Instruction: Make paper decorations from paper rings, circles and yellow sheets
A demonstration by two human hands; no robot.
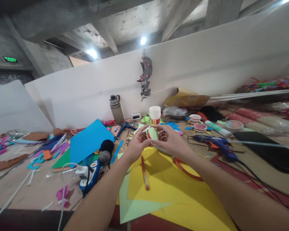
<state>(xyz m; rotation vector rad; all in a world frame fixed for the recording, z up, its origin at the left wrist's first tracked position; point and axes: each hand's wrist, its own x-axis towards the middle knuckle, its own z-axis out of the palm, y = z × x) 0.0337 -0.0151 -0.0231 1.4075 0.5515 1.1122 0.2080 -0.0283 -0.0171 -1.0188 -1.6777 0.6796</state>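
Over the middle of the table, my left hand and my right hand come together around a small red-and-white paper cup. A light green piece of paper lies against its side, and fingers of both hands are closed on the pair. Some of my right fingertips are hidden behind it. Beneath my right wrist are orange-handled scissors, partly covered by the arm. A red pen rests on yellow paper below my hands. Just beyond them stands a stack of white paper cups.
To the right lie a blue glue gun with its cord and a glue stick tube. On the left are blue sheets, a blue power strip and paper scraps. A bottle stands by the white partition.
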